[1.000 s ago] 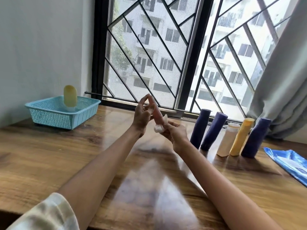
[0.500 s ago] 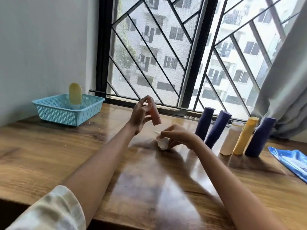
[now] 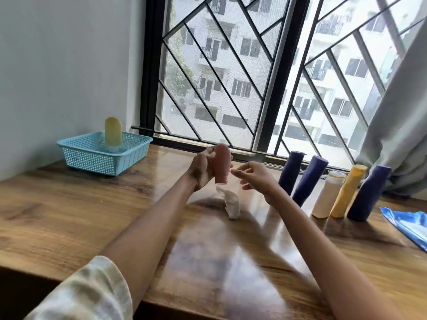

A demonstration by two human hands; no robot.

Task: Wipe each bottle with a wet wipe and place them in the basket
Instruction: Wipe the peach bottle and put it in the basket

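My left hand (image 3: 201,169) grips a small pink bottle (image 3: 222,163) upright above the wooden table (image 3: 69,215). Just right of the bottle my right hand (image 3: 254,176) hovers with loosely curled fingers and holds nothing. A crumpled white wet wipe (image 3: 231,203) lies on the table below both hands. At the far left stands a light blue basket (image 3: 92,158) with a yellow bottle (image 3: 113,132) upright inside it. A row of bottles stands on the right: three dark blue ones (image 3: 290,175) (image 3: 309,181) (image 3: 368,192), a white one (image 3: 329,195) and a yellow one (image 3: 349,191).
A blue wet-wipe pack (image 3: 409,225) lies at the right edge of the table. A barred window runs along the back, a grey curtain (image 3: 397,135) hangs at the right, and a white wall stands behind the basket.
My right hand let go of the wipe, which now lies on the table, and rose toward the pink bottle. My left hand kept the bottle and turned it upright.
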